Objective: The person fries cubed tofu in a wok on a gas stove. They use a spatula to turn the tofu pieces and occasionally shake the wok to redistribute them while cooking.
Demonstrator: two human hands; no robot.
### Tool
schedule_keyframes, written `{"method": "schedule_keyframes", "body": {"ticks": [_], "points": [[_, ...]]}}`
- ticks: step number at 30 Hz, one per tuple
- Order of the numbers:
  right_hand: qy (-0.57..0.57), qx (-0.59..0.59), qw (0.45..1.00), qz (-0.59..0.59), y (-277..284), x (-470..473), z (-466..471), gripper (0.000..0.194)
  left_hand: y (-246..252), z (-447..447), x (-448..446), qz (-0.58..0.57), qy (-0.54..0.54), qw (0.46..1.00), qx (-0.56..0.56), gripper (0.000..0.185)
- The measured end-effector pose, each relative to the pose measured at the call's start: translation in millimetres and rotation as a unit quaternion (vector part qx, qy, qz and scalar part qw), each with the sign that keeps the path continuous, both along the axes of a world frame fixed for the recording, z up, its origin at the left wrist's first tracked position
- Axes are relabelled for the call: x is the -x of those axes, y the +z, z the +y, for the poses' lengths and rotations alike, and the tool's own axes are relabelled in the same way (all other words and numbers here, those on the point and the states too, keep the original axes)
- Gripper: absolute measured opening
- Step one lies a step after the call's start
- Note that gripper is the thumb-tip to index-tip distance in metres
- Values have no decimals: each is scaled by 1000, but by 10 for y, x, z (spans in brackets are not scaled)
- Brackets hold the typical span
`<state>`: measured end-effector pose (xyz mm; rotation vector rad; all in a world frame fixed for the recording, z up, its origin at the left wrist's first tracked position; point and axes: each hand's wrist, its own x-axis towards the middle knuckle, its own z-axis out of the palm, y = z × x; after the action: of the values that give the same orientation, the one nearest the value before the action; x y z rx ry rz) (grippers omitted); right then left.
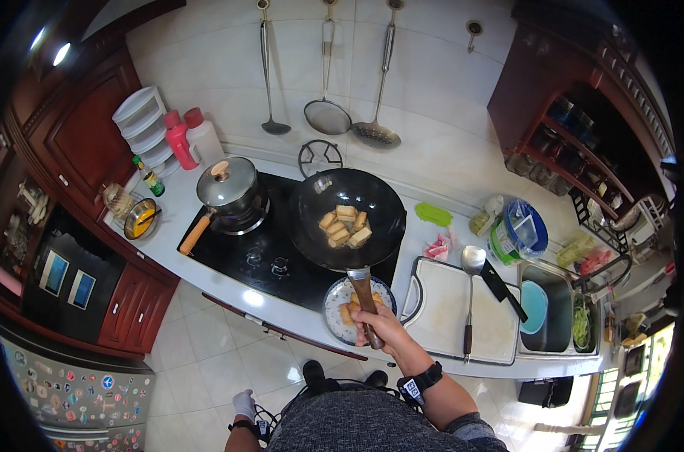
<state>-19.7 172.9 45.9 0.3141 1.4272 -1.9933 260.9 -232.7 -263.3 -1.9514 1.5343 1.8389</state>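
Note:
My right hand (382,327) is closed around the wooden handle (366,296) of a black wok (308,226). Several browned blocks that look like fried tofu (347,212) lie together in the wok. Beneath the handle, partly hidden by my hand, a blue-and-white patterned plate (335,296) holds more golden fried pieces (350,311). My left hand (243,403), in a white glove, hangs low beside my body, away from the counter. Its fingers are too small to read.
A lidded saucepan (229,179) stands on the left burner of the black hob (237,268). Right of the hob, a metal spatula (471,299) lies across a white cutting board (432,327), beside a black-handled knife (503,288). Farther right is the sink (556,316). A bowl of beaten egg (128,223) stands far left.

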Motion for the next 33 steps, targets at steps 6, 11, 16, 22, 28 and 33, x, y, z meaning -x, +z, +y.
{"method": "schedule_keyframes", "body": {"ticks": [6,11,16,22,28,33], "points": [[5,-12,1000,2,22,-70,16,26,74,94,129,-11,-36,999,5,15],[5,-18,1000,8,36,-105,18,27,106,130,140,2,-63,998,20,15],[-3,-22,1000,2,48,-110,2,24,59,148,116,6,-55,998,10,13],[1,-8,1000,-6,11,-112,7,19,64,158,55,-2,-42,999,6,12],[6,4,1000,-5,-64,-112,-9,18,34,127,26,0,-19,1000,3,14],[1,12,1000,-12,-73,-122,-34,16,-23,105,65,-17,-8,1000,-15,15]]}}
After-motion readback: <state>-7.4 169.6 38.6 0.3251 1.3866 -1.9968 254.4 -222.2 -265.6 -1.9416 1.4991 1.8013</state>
